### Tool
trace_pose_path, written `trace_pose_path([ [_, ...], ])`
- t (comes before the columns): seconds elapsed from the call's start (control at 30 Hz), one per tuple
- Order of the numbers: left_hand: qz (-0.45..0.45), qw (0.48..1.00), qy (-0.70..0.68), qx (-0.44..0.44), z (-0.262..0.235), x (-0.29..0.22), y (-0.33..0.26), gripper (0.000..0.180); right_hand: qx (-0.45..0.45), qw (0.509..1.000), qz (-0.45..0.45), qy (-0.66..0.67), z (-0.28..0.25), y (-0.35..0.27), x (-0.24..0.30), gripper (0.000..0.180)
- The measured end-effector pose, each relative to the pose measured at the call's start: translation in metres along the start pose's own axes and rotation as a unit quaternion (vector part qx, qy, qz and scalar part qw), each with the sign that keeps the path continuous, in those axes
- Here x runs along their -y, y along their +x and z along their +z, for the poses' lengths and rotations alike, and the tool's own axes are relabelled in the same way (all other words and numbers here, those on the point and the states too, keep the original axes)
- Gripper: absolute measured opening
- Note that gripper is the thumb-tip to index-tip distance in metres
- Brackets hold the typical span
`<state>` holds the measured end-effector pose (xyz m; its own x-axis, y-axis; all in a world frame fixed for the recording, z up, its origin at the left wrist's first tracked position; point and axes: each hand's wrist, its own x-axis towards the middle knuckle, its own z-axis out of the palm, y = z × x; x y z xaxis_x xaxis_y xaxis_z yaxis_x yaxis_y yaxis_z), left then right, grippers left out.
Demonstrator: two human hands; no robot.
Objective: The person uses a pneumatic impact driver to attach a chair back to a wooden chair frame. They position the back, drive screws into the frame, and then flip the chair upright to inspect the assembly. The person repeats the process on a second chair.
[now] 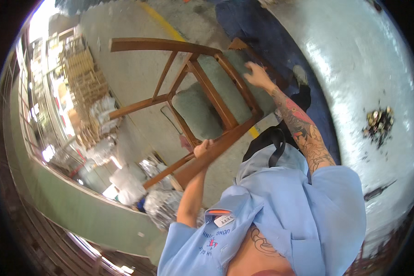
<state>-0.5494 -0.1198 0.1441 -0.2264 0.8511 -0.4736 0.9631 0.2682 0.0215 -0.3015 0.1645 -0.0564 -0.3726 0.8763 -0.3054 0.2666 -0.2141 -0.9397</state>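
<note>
A brown wooden chair (211, 94) hangs tilted on its side in front of me, its legs pointing left. Grey-green padding (195, 110) shows behind its rails. My left hand (203, 148) is closed round the chair's near wooden side, by the lower rail. My right hand (259, 77) is over the padding at the chair's right end, fingers apart, next to a wooden rail. Whether it touches the padding cannot be made out. More brown wood (237, 44) shows beyond that hand; whether it belongs to the same chair is unclear.
A dark blue cloth-like surface (244, 20) runs along the right, beside a pale, shiny surface (349, 60) bearing a heap of small hardware (378, 120) and a thin dark tool (379, 190). Stacked wooden parts (80, 66) and plastic-wrapped bundles (129, 184) stand at the left.
</note>
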Motion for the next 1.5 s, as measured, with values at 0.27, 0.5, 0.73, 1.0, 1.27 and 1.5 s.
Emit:
trace_pose_path([
  [0.27, -0.053, 0.982, -0.040, -0.177, -0.035, -0.017, 0.051, 0.014, 0.083, 0.983, -0.163, 0.027, 0.030, 0.142, 0.250, 0.089],
  [0.5, -0.067, 0.977, -0.071, -0.189, -0.019, 0.007, 0.063, 0.011, 0.117, 0.987, -0.107, 0.002, 0.110, 0.198, 0.256, 0.100],
  [0.73, -0.071, 0.960, -0.209, -0.175, -0.011, -0.006, 0.050, 0.017, 0.179, 0.981, -0.063, -0.041, 0.170, 0.289, 0.265, 0.111],
  [1.0, -0.206, 0.965, -0.162, -0.008, -0.036, -0.005, 0.058, 0.017, 0.365, 0.929, -0.047, 0.039, 0.246, 0.357, 0.259, 0.032],
  [1.27, -0.254, 0.949, -0.174, 0.065, -0.027, -0.021, 0.033, 0.028, 0.371, 0.927, -0.056, -0.010, 0.197, 0.322, 0.309, 0.021],
  [1.5, -0.313, 0.931, -0.184, 0.046, -0.041, -0.042, 0.001, 0.009, 0.347, 0.923, -0.144, -0.084, 0.165, 0.263, 0.359, 0.021],
])
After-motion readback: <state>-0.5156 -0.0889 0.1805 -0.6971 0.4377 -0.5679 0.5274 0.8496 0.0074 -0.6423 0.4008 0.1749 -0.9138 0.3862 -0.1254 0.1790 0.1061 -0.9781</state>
